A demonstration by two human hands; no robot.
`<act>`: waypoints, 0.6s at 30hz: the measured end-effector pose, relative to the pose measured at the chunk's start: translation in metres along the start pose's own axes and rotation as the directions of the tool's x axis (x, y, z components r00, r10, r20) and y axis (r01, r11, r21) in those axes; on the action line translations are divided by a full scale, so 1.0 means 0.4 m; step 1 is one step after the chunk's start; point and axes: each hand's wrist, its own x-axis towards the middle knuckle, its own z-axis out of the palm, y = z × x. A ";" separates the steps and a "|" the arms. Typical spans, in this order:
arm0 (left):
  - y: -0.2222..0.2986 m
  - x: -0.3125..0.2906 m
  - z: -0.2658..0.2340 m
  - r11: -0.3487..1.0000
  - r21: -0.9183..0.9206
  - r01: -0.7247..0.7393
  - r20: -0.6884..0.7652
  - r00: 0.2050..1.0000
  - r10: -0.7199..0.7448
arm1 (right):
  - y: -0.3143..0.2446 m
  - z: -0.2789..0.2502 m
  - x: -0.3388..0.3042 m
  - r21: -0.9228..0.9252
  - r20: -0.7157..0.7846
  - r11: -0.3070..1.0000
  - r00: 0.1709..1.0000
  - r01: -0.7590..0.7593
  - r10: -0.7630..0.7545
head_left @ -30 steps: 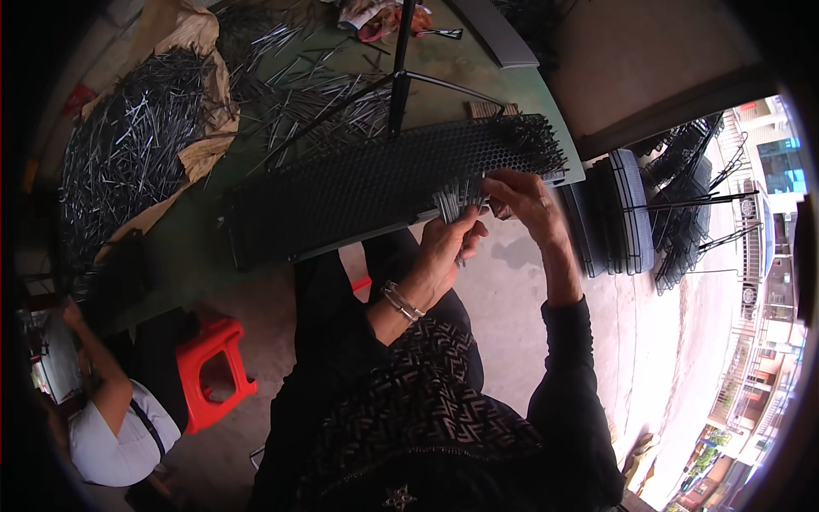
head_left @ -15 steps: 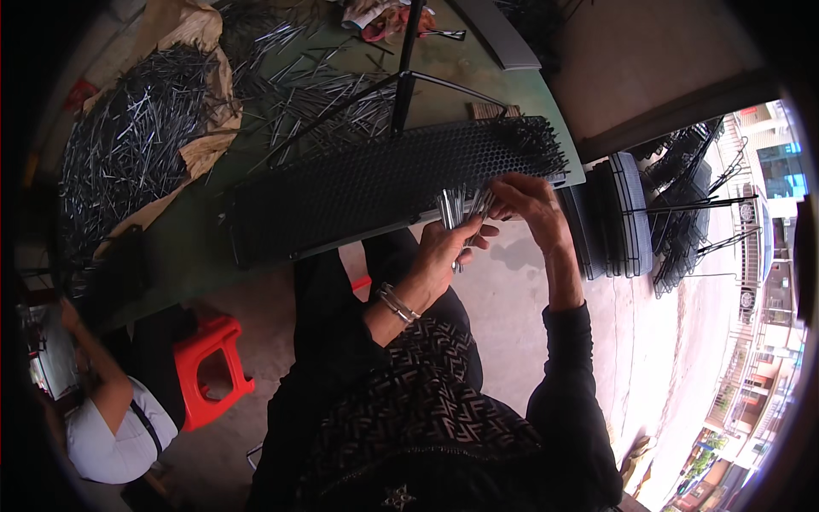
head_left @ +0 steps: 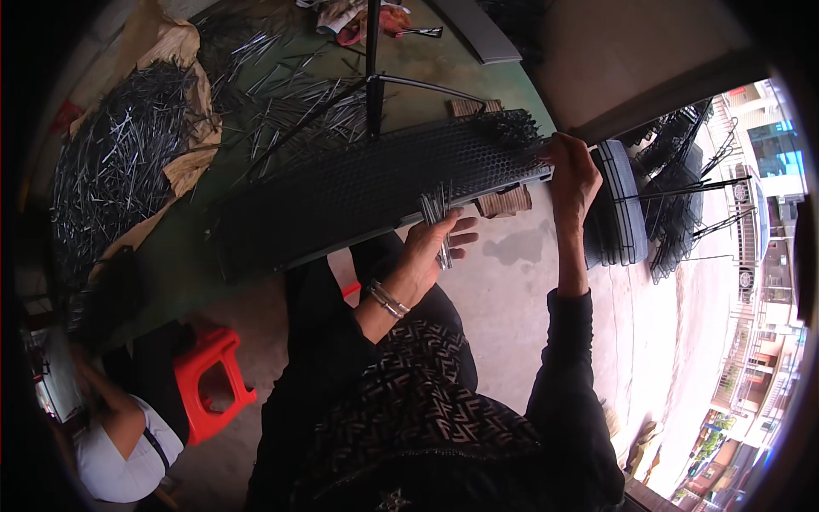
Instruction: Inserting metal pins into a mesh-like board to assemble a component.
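Note:
My left hand [head_left: 426, 243] holds a bundle of thin shiny metal strips [head_left: 436, 213] under the thumb, its other fingers apart. Right by the far-right end of a long black honeycomb panel [head_left: 367, 183], my right hand [head_left: 573, 175] has its fingers pinched together. Whatever they hold is too small or too hidden to make out. Many dark strips [head_left: 512, 130] stand up out of the panel's holes at that end. The panel lies along the near edge of a green table [head_left: 426, 94], in front of my knees.
Brown paper [head_left: 205, 119] holds a heap of dark strips [head_left: 119, 145] at the left; loose strips [head_left: 307, 115] lie behind the panel. A black metal stand [head_left: 374, 77] rises there. Dark wire racks [head_left: 618, 205] stand right. A person [head_left: 128, 448] sits left beside a red stool [head_left: 209, 375].
My right hand has moved right and up, away from the bundle to the panel's right end. My left hand still holds the bundle, slightly further left. The whole view has shifted a little.

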 end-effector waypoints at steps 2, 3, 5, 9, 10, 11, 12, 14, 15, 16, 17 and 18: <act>-0.013 0.007 0.002 0.998 -0.060 -0.016 0.008 1.000 0.016 | 0.011 0.014 0.011 -0.062 -0.025 0.998 1.000 -0.008 0.007; -0.017 0.009 0.004 0.992 -0.121 -0.032 0.013 0.999 0.034 | 0.029 0.027 0.014 0.003 -0.046 1.000 0.999 -0.002 0.002; -0.023 0.013 0.006 0.987 -0.155 -0.039 0.031 0.999 0.045 | 0.054 0.029 0.016 -0.071 -0.044 0.996 0.998 0.045 -0.048; -0.021 0.014 0.006 0.975 -0.220 -0.030 0.068 0.997 0.046 | 0.060 0.035 0.014 -0.129 -0.036 0.988 0.995 0.089 -0.095; -0.017 0.012 0.007 0.975 -0.219 -0.030 0.068 0.997 0.046 | 0.058 0.034 0.014 -0.178 -0.031 0.978 0.993 0.111 -0.118; -0.013 0.009 0.006 0.983 -0.184 -0.009 0.050 0.999 0.018 | 0.058 0.033 0.015 -0.178 -0.031 0.978 0.993 0.110 -0.118; -0.004 0.003 0.011 0.989 -0.148 0.012 0.030 1.000 -0.008 | 0.059 0.031 0.017 -0.160 -0.019 0.983 0.995 0.095 -0.099; 0.012 -0.009 0.024 0.994 -0.103 0.045 0.004 0.999 -0.045 | 0.065 0.028 0.023 -0.142 -0.007 0.987 0.997 0.080 -0.082; 0.015 -0.014 0.027 0.995 -0.060 0.079 -0.025 0.996 -0.080 | 0.070 0.026 0.026 -0.122 0.011 0.990 0.998 0.064 -0.064; 0.011 -0.014 0.025 0.995 -0.060 0.078 -0.025 0.997 -0.080 | 0.072 0.026 0.028 -0.102 0.030 0.994 0.999 0.048 -0.045; 0.006 -0.014 0.024 0.993 -0.094 0.066 -0.010 0.998 -0.067 | 0.073 0.026 0.028 -0.103 0.030 0.993 0.999 0.049 -0.046; 0.004 -0.013 0.023 0.990 -0.127 0.054 0.005 0.999 -0.053 | 0.072 0.027 0.029 -0.122 0.056 0.992 0.998 0.028 -0.022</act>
